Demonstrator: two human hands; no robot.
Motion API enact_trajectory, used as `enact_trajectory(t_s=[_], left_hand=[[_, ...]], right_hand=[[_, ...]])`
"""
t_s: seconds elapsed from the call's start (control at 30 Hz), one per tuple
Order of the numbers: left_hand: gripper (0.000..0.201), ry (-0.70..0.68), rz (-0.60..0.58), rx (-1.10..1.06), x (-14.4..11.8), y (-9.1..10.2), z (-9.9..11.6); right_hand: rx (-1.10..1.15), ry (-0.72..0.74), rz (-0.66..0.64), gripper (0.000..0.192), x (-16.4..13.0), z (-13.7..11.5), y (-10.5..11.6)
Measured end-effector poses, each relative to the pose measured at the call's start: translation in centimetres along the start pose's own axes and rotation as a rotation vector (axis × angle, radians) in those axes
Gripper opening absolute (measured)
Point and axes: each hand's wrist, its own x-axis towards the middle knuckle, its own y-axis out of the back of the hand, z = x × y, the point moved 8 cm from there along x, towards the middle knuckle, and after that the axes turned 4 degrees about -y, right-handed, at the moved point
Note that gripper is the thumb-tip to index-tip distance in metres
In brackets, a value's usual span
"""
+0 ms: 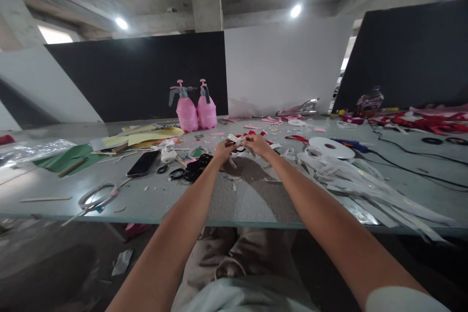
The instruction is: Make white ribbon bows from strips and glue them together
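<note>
Both arms reach forward over the middle of the table. My left hand [224, 149] pinches one side of a looped white ribbon [237, 140], and my right hand [257, 144] grips the other side. A loose end of the ribbon hangs below the fingers. Red ribbon pieces lie just behind the hands. Close to my left wrist is a heap of black bands [197, 167]. Right of my right hand stand a white ribbon spool [331, 148] lying flat and a pile of white printed ribbon strips [347, 175]. The fingertips are small and partly hidden by the ribbon.
Two pink spray bottles [187, 114] stand at the back. A black phone [144, 163], green sheets [69, 158] and a tape roll [98, 196] lie left. A blue glue gun [353, 146] with a black cable [405, 164] and red ribbons [424, 122] are right. Paper scraps litter the table.
</note>
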Motion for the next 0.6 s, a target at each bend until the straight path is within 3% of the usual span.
enact_trajectory(t_s=[0.33,0.47,0.6], left_hand=[[0.019,0.101,-0.005,-0.022,0.3,0.2,-1.5],[0.02,0.115,0.051,-0.061,0.3,0.6,-1.5],[0.013,0.099,0.19,-0.049,0.1,1.6,-1.3]], right_hand=[[0.064,-0.049,0.006,0.026,0.4,1.4,0.2],[0.189,-0.092,0.137,0.022,0.8,0.9,2.2],[0.308,-0.21,0.293,0.017,2.1,1.1,4.6]])
